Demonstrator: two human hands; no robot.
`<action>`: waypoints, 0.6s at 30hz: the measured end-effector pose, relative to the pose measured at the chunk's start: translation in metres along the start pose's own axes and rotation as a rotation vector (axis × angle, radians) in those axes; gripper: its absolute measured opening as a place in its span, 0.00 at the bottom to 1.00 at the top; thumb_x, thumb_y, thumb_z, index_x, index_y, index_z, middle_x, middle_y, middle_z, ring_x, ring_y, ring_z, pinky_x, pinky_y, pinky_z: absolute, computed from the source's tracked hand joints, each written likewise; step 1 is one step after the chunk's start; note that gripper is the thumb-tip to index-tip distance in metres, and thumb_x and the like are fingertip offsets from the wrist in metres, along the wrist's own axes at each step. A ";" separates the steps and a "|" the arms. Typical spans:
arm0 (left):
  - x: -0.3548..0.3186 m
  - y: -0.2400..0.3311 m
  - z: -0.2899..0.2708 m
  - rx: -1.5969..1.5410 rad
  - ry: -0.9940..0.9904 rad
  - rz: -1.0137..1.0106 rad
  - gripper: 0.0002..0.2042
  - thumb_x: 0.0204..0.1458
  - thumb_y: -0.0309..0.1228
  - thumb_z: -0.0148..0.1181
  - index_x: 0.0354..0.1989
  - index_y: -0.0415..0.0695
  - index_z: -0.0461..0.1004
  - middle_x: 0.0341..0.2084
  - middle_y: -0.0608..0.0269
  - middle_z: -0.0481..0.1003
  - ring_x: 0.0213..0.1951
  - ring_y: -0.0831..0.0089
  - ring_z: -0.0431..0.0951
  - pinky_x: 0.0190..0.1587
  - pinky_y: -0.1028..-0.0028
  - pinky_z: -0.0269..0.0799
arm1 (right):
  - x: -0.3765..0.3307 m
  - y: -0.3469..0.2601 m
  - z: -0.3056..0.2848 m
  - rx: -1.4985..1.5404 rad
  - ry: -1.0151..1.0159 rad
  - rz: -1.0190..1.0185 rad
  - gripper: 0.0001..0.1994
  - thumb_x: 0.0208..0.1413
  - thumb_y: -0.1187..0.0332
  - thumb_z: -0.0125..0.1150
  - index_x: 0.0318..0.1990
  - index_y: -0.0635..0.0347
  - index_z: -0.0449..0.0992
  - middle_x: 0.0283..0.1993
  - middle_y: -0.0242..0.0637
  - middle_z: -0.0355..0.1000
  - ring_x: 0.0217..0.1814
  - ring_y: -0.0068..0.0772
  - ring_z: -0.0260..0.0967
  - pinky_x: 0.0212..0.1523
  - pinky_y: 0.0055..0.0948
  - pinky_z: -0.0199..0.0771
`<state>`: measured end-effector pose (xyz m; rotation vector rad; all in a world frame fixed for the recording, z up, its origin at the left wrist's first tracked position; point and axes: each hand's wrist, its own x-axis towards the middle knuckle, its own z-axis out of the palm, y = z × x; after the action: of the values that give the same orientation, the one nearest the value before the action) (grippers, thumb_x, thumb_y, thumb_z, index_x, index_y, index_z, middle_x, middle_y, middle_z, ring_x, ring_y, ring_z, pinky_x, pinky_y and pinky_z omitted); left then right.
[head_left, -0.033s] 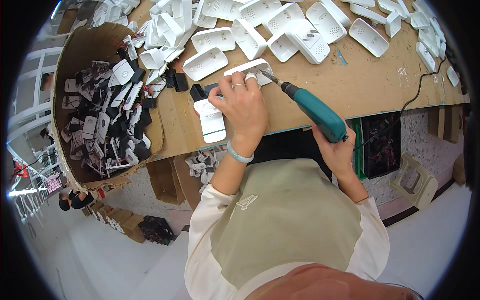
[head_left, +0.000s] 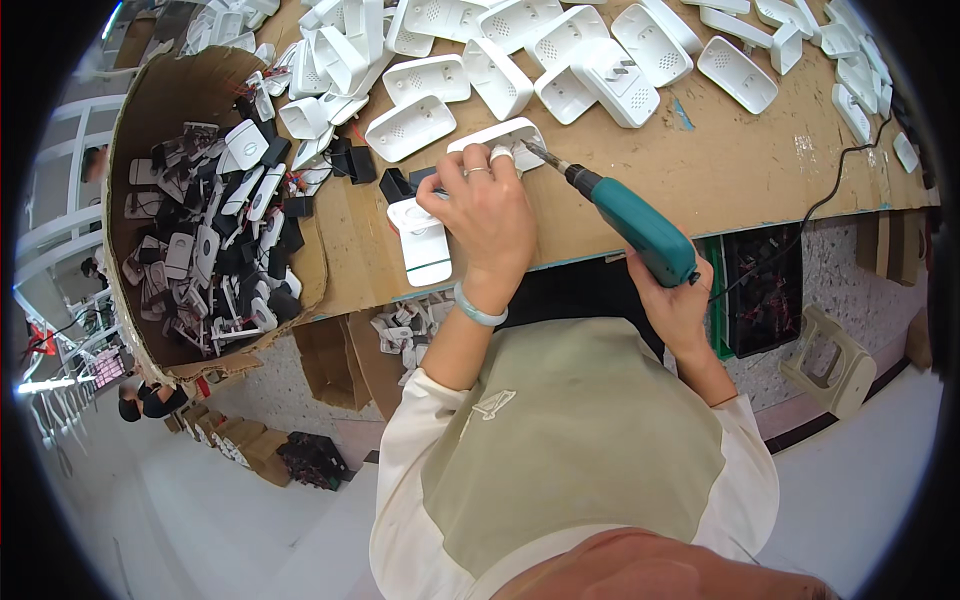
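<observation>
My right hand (head_left: 672, 305) is wrapped round the rear of a green electric screwdriver (head_left: 635, 225). Its thin bit slants up and left, with the tip at the right end of a white plastic housing (head_left: 522, 130). My left hand (head_left: 490, 215) is closed over that housing, fingers bent onto it and a white wrap on one fingertip. What lies beneath those fingers is hidden. Just left of this hand, a white cover plate (head_left: 425, 250) with a dark line across it rests on the table, partly covered by the fingers. A black box-shaped part (head_left: 396, 185) sits beside it.
Many open white housings (head_left: 410, 127) crowd the table's far side. A cardboard box (head_left: 318, 235) full of white and black parts with wires stands at left. The screwdriver's black cord (head_left: 815, 208) runs right. Below the table edge are a dark crate (head_left: 765, 285) and a stool (head_left: 835, 365).
</observation>
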<state>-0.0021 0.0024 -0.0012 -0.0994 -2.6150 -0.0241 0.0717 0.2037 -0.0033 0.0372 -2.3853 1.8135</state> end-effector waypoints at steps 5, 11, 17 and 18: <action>0.001 0.001 -0.001 -0.007 0.005 0.009 0.01 0.44 0.22 0.60 0.24 0.40 0.77 0.36 0.61 0.73 0.45 0.60 0.70 0.51 0.53 0.57 | -0.006 -0.001 -0.008 0.007 0.004 0.045 0.11 0.52 0.81 0.67 0.43 0.68 0.77 0.33 0.36 0.75 0.33 0.22 0.72 0.37 0.21 0.72; 0.003 0.002 -0.006 0.009 -0.022 0.007 0.01 0.43 0.22 0.60 0.24 0.40 0.77 0.34 0.61 0.72 0.45 0.60 0.69 0.51 0.54 0.56 | -0.009 -0.004 -0.009 0.019 0.034 0.022 0.11 0.52 0.81 0.67 0.43 0.67 0.77 0.32 0.35 0.75 0.32 0.21 0.71 0.36 0.21 0.71; -0.005 -0.008 -0.018 -0.018 -0.069 -0.021 0.09 0.41 0.24 0.64 0.34 0.40 0.80 0.42 0.59 0.77 0.48 0.59 0.71 0.53 0.55 0.56 | -0.011 -0.008 -0.012 0.034 0.031 0.042 0.11 0.52 0.80 0.67 0.44 0.67 0.78 0.31 0.33 0.75 0.32 0.18 0.70 0.36 0.20 0.71; -0.007 -0.011 -0.021 -0.068 -0.056 -0.011 0.10 0.42 0.24 0.63 0.35 0.40 0.80 0.42 0.58 0.77 0.48 0.58 0.71 0.53 0.55 0.57 | -0.012 -0.008 -0.012 0.031 0.025 0.051 0.11 0.52 0.80 0.67 0.44 0.67 0.78 0.32 0.33 0.75 0.32 0.18 0.69 0.37 0.20 0.70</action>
<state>0.0136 -0.0094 0.0130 -0.1110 -2.6716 -0.1153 0.0852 0.2127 0.0063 -0.0422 -2.3620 1.8622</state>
